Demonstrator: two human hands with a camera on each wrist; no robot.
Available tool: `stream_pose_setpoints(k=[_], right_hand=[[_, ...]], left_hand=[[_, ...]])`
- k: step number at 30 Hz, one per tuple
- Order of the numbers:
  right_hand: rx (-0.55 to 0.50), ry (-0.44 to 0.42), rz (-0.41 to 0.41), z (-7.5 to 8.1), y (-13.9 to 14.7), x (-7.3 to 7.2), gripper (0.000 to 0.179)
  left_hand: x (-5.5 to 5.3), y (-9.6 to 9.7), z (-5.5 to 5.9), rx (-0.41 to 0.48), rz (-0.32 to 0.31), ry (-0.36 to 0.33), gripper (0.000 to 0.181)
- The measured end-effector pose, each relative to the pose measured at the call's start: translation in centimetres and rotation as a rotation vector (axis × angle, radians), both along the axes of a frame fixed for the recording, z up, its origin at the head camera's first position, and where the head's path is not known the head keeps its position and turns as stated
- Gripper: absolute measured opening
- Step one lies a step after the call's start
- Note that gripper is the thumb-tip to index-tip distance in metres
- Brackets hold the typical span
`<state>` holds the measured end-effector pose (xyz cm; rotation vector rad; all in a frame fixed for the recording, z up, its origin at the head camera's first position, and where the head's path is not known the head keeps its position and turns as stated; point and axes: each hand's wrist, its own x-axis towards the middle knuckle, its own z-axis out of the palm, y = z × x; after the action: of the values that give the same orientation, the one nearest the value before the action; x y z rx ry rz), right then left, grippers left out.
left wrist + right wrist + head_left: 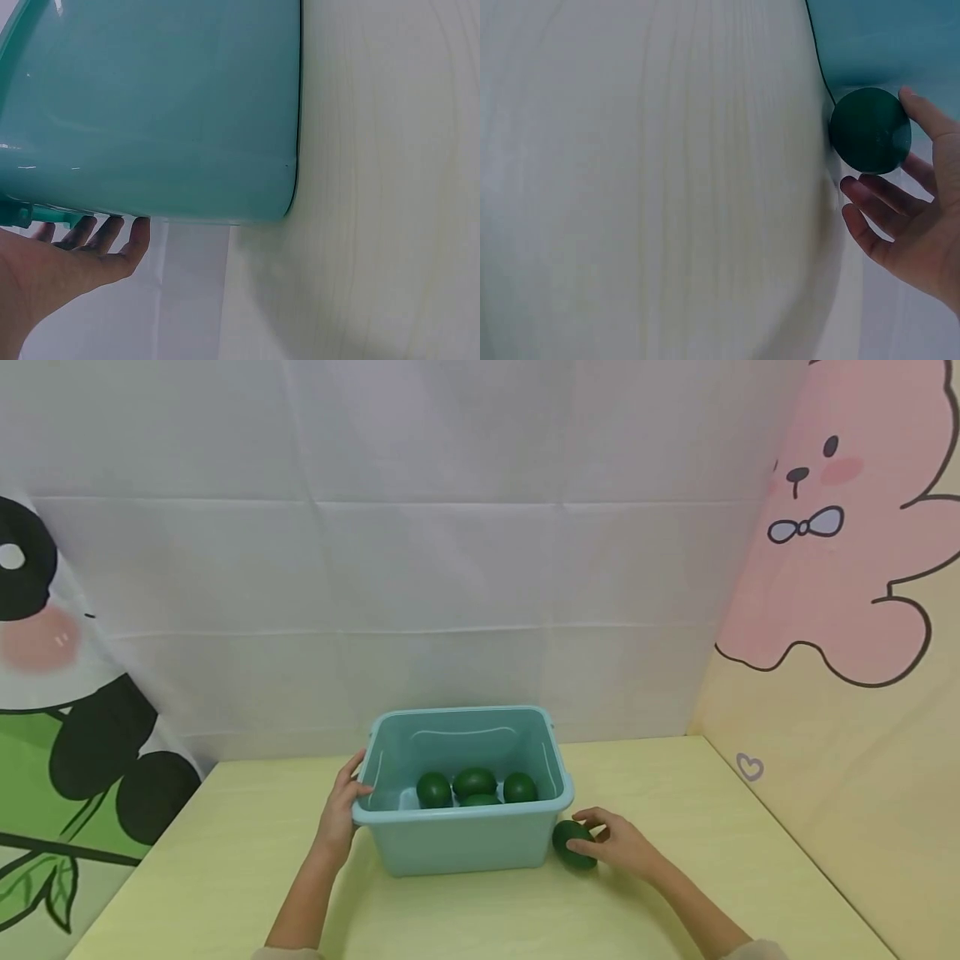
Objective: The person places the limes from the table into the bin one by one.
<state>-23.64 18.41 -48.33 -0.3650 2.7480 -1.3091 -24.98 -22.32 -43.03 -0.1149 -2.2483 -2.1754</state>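
A light teal plastic bin [465, 842] stands on the table, with several dark green avocados [474, 782] lying on its floor. My left hand [341, 814] grips the bin's left rim, thumb over the edge. In the left wrist view its fingers [136, 241] press against the outside wall. Beside the bin's right front corner, low over the tabletop, is another avocado [567, 842], smooth and oval. My right hand [622, 847] pinches it between thumb and index finger. The right wrist view shows the other fingers [866, 232] spread loosely below this avocado [870, 131].
The pale yellow wood-grain table [450, 914] extends to both sides of the bin. A creased white cloth [450, 568] hangs behind it. Side panels carry a panda print [97, 735] on the left and a pink bear print [832, 585] on the right.
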Motion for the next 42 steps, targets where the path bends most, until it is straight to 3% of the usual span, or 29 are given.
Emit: stream_pose_setpoints(k=[12, 24, 42], right_hand=[[-0.042, -0.028, -0.027, -0.3, -0.5, 0.1, 0.051], [-0.030, -0.003, -0.070, -0.3, 0.2, 0.2, 0.051], [-0.088, 0.054, -0.094, 3.1, 2.7, 0.5, 0.052]], left_hand=[[0.0, 0.0, 0.1, 0.003, 0.002, 0.002, 0.066], [0.1, 0.0, 0.1, 0.004, 0.006, -0.001, 0.066], [0.8, 0.4, 1.0, -0.015, 0.015, -0.005, 0.066]])
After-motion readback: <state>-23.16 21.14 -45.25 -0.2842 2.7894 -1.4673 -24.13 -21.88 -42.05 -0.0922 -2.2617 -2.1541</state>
